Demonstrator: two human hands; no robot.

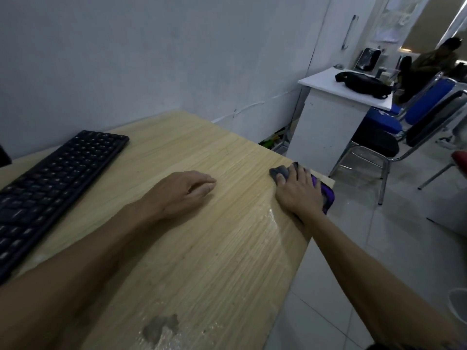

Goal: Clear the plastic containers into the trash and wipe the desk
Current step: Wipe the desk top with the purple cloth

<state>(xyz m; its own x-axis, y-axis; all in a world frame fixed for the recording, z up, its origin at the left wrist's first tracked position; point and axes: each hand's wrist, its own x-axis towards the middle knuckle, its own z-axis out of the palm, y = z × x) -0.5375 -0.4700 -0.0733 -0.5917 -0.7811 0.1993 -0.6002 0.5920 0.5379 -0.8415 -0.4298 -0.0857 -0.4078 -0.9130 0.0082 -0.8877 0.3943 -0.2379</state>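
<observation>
My right hand (297, 189) presses a grey and purple cloth (326, 192) flat on the wooden desk (207, 248), close to its right edge. Its fingers lie spread over the cloth, and the cloth's purple end hangs over the desk's edge. My left hand (187, 190) rests on the desk's middle with fingers loosely bent, holding nothing. A wet streak (271, 215) shines on the wood just below my right hand. No plastic container is in view.
A black keyboard (53, 183) lies at the desk's left. A worn patch (160, 328) marks the desk's near edge. To the right stand a white cabinet (326, 122) with a black bag (361, 84) on it, blue chairs (404, 122) and a person (437, 59) far back.
</observation>
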